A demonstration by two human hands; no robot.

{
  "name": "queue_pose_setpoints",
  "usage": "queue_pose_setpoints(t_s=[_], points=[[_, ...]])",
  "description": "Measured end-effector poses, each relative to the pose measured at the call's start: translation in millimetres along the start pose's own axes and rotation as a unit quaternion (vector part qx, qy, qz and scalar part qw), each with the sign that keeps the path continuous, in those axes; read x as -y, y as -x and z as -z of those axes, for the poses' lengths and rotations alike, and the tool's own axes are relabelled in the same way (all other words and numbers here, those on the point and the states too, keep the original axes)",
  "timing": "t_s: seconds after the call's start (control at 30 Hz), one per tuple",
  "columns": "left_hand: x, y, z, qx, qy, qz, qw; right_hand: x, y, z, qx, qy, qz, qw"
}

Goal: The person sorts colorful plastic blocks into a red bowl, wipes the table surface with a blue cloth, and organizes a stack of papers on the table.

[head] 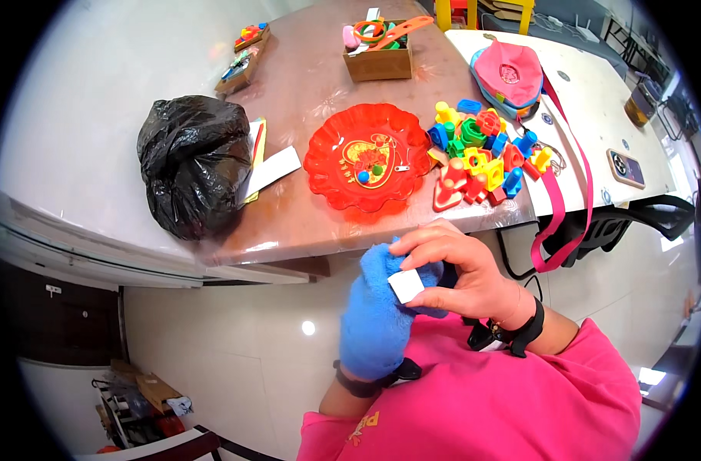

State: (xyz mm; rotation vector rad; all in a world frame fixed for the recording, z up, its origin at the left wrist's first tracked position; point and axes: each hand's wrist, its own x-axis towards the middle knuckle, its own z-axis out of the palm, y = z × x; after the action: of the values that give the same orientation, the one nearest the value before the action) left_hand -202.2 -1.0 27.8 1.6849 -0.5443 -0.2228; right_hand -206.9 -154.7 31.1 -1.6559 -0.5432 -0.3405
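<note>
My left hand (379, 322) is covered by a fuzzy blue plush mitt (362, 334), possibly a hand puppet, so its fingers are hidden. Between the thumb and fingers of my right hand (466, 271) is a small white square piece (406, 286), held against the mitt. Both hands are in front of the table's near edge. Beyond them on the table stands a red scalloped plastic tray (333, 190). In it lie a blue bead (364, 177), a green bead (377, 170) and a small white zipper-pull-like piece (403, 168).
Colourful plastic nuts and bolts (477, 155) are heaped right of the tray. A black plastic bag (195, 167) sits at left beside white paper strips (272, 172). Farther back are a cardboard box (379, 66) and a pink bag (506, 75). A phone (625, 168) lies at right.
</note>
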Motion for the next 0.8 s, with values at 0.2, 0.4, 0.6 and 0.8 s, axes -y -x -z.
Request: queue_pose_setpoints(t_s=[0.2,0.4,0.6,0.8], points=[[13.1,0.9,6.9,0.018,-0.045,-0.056,0.997,2.7,2.2,-0.3,0.015,0.034,-0.005,0.999],[17.1,6.0,7.4,-0.003,-0.111,-0.084,0.990,4.4,3.9,1.1,0.025,0.017,-0.010,0.999],[11.1,3.5,7.8,0.049,-0.069,-0.085,0.993,2.1,5.9,2.4,0.025,0.033,-0.026,0.999],[22.2,7.4,2.6,0.042,0.026,0.080,0.996,2.9,2.5,4.5,0.035,0.093,-0.012,0.995]])
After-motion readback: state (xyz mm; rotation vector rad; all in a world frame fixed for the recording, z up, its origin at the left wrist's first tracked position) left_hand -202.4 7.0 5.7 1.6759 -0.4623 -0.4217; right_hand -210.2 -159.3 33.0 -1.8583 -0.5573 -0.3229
